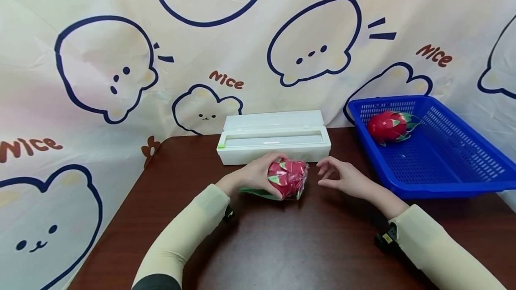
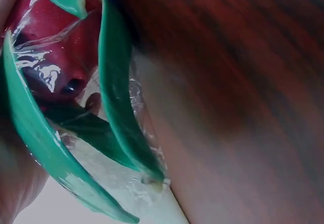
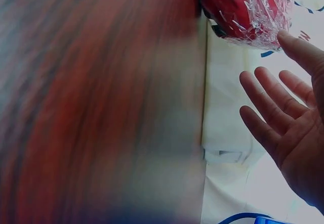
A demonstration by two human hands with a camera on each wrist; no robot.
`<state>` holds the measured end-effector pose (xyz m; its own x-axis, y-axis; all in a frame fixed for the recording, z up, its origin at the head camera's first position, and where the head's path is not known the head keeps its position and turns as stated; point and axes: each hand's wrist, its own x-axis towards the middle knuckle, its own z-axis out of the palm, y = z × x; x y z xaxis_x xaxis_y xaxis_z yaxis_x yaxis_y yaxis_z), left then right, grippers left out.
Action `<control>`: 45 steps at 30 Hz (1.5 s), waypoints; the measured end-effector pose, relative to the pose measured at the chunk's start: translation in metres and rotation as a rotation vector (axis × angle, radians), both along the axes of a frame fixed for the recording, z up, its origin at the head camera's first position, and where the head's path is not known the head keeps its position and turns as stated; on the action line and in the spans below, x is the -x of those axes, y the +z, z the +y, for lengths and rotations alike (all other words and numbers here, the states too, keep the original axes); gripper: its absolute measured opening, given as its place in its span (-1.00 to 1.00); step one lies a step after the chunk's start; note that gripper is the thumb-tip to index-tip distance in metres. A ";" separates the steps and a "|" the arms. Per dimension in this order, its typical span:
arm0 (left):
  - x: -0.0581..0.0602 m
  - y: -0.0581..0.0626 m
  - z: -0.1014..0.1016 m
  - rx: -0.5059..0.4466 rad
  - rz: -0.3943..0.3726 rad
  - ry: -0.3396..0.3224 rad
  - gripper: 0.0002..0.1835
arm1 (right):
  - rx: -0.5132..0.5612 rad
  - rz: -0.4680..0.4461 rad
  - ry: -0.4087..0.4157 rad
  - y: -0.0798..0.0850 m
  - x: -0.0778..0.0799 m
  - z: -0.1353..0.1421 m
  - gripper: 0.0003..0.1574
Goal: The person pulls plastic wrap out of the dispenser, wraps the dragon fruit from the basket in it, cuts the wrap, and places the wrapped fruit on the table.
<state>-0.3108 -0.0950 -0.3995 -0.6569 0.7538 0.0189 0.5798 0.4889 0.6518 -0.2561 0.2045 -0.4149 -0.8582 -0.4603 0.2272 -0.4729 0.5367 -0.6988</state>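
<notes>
Head view: left hand (image 1: 258, 175) grips film-wrapped dragon fruit (image 1: 289, 178)

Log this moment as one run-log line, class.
left hand: grips film-wrapped dragon fruit | right hand: empty, beside it | blue basket: holds second dragon fruit

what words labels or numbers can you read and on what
"Nice", left, on the cream cartoon-printed backdrop sheet
"Nice", centre, same sheet
"Nice", right, same sheet
Yellow patch on the black right wristband: too small to read
Red-brown mark, right wrist view: too blurred
</notes>
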 end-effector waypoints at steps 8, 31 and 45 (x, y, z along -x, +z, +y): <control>-0.005 -0.011 -0.016 -0.117 -0.008 0.041 0.04 | 0.020 0.023 -0.003 0.006 0.007 -0.012 -0.55; -0.043 -0.004 -0.119 -0.115 -0.019 0.367 0.02 | -0.003 0.019 0.151 0.024 0.036 -0.051 -0.50; -0.040 0.015 -0.184 -0.100 0.067 0.606 0.05 | -0.059 0.027 0.211 0.029 0.050 -0.084 -0.52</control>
<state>-0.2712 -0.2794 -0.3845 -0.9627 0.2393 0.1263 0.2593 0.6823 0.6835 -0.3058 0.1204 -0.3863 -0.7352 -0.6426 0.2157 -0.5970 0.4632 -0.6550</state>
